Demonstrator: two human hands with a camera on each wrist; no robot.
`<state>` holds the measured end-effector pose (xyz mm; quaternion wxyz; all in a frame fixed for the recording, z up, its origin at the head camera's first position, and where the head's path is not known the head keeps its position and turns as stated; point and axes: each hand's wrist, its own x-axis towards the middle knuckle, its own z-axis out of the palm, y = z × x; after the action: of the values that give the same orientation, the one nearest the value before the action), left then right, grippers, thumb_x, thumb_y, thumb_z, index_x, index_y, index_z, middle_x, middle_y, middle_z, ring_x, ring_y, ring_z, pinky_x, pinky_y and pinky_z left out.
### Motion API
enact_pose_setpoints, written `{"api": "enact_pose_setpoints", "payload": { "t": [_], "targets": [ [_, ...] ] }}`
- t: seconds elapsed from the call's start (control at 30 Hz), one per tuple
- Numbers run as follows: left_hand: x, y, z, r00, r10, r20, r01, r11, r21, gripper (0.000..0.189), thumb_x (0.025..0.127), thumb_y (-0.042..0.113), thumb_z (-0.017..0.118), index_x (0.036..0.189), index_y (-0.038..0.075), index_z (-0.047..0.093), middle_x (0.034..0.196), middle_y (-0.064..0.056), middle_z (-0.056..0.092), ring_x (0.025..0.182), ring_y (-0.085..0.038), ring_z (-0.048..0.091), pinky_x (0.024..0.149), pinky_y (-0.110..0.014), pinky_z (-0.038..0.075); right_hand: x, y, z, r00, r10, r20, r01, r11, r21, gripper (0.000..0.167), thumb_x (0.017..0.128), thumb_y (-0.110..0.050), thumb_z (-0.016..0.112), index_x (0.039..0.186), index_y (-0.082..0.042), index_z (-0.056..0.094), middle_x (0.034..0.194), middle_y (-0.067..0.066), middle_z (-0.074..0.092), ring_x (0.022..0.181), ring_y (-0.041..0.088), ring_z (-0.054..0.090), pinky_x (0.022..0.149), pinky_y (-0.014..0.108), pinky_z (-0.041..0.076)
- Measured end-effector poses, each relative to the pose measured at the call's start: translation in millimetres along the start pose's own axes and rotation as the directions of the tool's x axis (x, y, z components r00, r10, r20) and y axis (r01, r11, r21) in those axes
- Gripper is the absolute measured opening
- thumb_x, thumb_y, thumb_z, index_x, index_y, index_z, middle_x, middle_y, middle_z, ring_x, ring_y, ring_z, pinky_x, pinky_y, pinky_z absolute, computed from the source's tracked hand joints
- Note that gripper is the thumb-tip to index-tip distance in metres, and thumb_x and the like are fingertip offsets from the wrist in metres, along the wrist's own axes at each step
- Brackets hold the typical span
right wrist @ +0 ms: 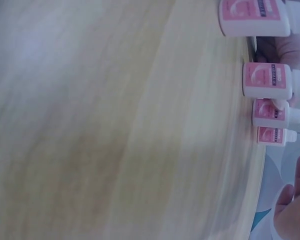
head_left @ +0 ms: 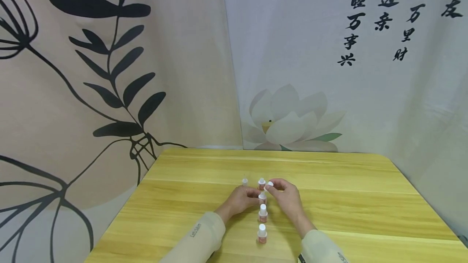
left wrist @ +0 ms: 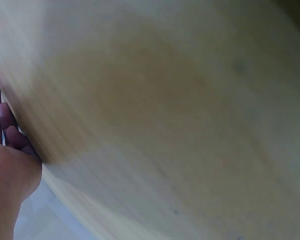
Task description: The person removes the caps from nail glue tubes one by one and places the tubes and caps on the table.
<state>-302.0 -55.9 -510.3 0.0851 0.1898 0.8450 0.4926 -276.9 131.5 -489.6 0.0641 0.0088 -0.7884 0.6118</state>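
Several small white bottles with pink labels stand upright in a row on the table. My left hand (head_left: 241, 200) grips the second bottle from the far end (head_left: 262, 199); a finger lies over its label (right wrist: 270, 113) in the right wrist view. That bottle shows a thin nozzle. Just beyond and to the right, my right hand (head_left: 287, 198) pinches a small white cap (head_left: 269, 183) between thumb and finger. The farthest bottle (head_left: 261, 184) stands beside it. In the left wrist view only part of the left hand (left wrist: 12, 160) and a bit of pink label appear.
Two more bottles, one (head_left: 263, 213) and a nearer one (head_left: 262, 233), stand capped toward the front of the wooden table (head_left: 347, 206). A small pale, translucent item (head_left: 245, 182) sits behind the left hand. Printed curtains (head_left: 190, 72) hang behind the table.
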Motion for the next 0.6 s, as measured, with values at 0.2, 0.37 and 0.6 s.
{"api": "enact_pose_setpoints", "payload": {
  "t": [0.2, 0.37, 0.6],
  "targets": [
    [0.1, -1.0, 0.1, 1.0, -0.004, 0.002, 0.004, 1.0, 0.015, 0.009, 0.089, 0.024, 0.075, 0.096, 0.018, 0.078, 0.09, 0.011, 0.072, 0.09, -0.006, 0.063, 0.087, -0.032, 0.05, -0.6, -0.7, -1.1, 1.0, 0.0, -0.01, 0.0, 1.0, -0.006, 0.023, 0.09, -0.024, 0.075, 0.106, -0.008, 0.072, 0.098, 0.002, 0.069, 0.097, 0.019, 0.06, 0.085, 0.037, 0.047],
    [0.2, -1.1, 0.3, 1.0, -0.004, -0.004, 0.004, 1.0, 0.023, 0.01, 0.089, 0.024, 0.076, 0.096, 0.018, 0.078, 0.09, 0.01, 0.073, 0.092, -0.007, 0.063, 0.088, -0.034, 0.05, -1.2, -2.2, -1.7, 1.0, 0.007, -0.016, -0.008, 1.0, -0.003, 0.023, 0.09, -0.023, 0.074, 0.107, -0.007, 0.072, 0.098, 0.002, 0.069, 0.096, 0.019, 0.059, 0.083, 0.035, 0.047],
    [-0.4, 0.1, -0.2, 1.0, -0.003, -0.007, 0.003, 1.0, 0.017, 0.009, 0.089, 0.023, 0.076, 0.096, 0.017, 0.078, 0.091, 0.009, 0.073, 0.092, -0.008, 0.063, 0.089, -0.035, 0.049, -1.9, -1.6, -3.9, 1.0, 0.026, -0.014, -0.026, 1.0, -0.006, 0.024, 0.091, -0.024, 0.073, 0.109, -0.008, 0.071, 0.1, 0.002, 0.068, 0.099, 0.021, 0.059, 0.084, 0.035, 0.046]
  ]
}}
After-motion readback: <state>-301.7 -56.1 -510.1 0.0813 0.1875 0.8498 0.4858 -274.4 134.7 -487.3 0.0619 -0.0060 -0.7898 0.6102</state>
